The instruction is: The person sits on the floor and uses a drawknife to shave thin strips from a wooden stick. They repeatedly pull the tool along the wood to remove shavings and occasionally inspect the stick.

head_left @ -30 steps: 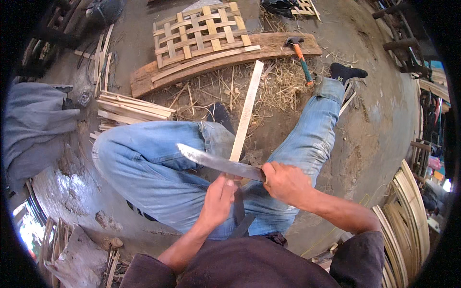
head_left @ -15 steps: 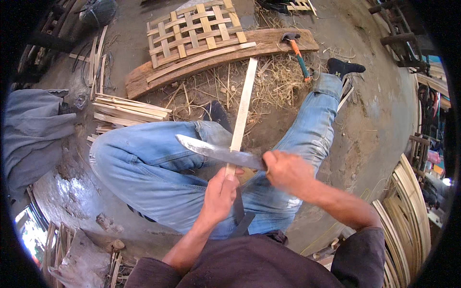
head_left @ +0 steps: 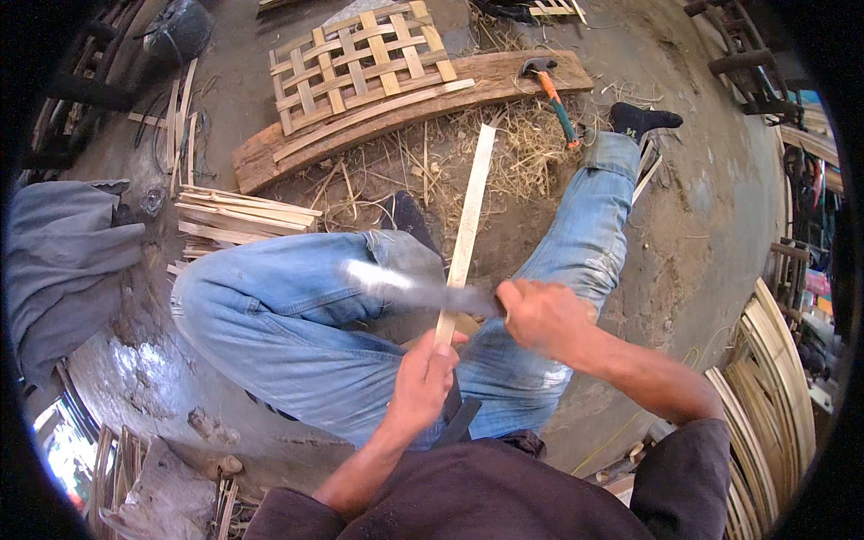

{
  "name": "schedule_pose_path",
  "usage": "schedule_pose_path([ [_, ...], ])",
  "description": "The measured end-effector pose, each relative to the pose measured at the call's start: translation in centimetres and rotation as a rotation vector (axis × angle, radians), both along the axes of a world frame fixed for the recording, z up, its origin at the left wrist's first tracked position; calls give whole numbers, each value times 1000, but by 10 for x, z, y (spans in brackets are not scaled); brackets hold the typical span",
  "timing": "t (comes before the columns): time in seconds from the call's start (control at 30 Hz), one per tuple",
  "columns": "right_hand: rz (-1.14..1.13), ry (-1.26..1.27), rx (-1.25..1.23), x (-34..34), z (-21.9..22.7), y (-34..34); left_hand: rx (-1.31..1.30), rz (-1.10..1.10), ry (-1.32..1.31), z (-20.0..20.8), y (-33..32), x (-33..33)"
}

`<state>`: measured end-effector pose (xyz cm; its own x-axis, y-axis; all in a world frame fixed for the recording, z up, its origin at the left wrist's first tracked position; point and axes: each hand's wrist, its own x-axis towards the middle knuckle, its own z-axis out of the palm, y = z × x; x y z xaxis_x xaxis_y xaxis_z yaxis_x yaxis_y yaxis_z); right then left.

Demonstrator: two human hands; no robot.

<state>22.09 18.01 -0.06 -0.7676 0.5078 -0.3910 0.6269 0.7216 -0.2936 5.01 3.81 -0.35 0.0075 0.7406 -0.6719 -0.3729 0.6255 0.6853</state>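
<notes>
A long pale wooden strip (head_left: 472,207) rises from my left hand (head_left: 423,376), whose fingers are wrapped round its lower end with the thumb along it. My right hand (head_left: 546,315) is closed on the handle of a large knife. The broad blade of the knife (head_left: 396,281) lies crosswise at the strip, just above my left fingers, and is smeared by motion. Whether its edge bites into the wood cannot be made out. Both hands are over my lap, between my legs in blue jeans (head_left: 288,297).
Ahead lies a thick wooden plank (head_left: 261,162) with a woven slat panel (head_left: 360,63) and a hammer (head_left: 553,99) on it. Shavings (head_left: 522,157) cover the ground before it. Stacked strips (head_left: 247,214) lie by my left knee; long bent slats (head_left: 765,387) stand at right.
The strip and my left hand have shifted slightly right, and the strip's upper end is a little lower. The knife blade has gone from sharp to blurred, still across the strip.
</notes>
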Motion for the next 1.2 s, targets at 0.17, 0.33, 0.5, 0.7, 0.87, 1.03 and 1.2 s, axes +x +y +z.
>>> schedule_pose_path([
  [0.17,-240,-1,51,8,-8,42,47,-62,60,7,-6,2],
  [0.33,-151,85,198,24,-21,56,-39,-62,41,9,-29,1],
  [0.5,-276,91,113,21,-18,71,20,-90,88,15,-34,0],
  [0.7,-600,203,280,45,-19,159,-53,-19,-120,13,-27,-8],
  [0.87,-341,-80,-105,8,-24,21,-192,133,-336,-6,-6,-22],
  [1.03,-184,25,-42,19,-11,-9,-244,150,-357,-3,-7,-20],
  [1.2,-219,93,-147,27,-9,9,-200,72,-357,3,-25,-20],
])
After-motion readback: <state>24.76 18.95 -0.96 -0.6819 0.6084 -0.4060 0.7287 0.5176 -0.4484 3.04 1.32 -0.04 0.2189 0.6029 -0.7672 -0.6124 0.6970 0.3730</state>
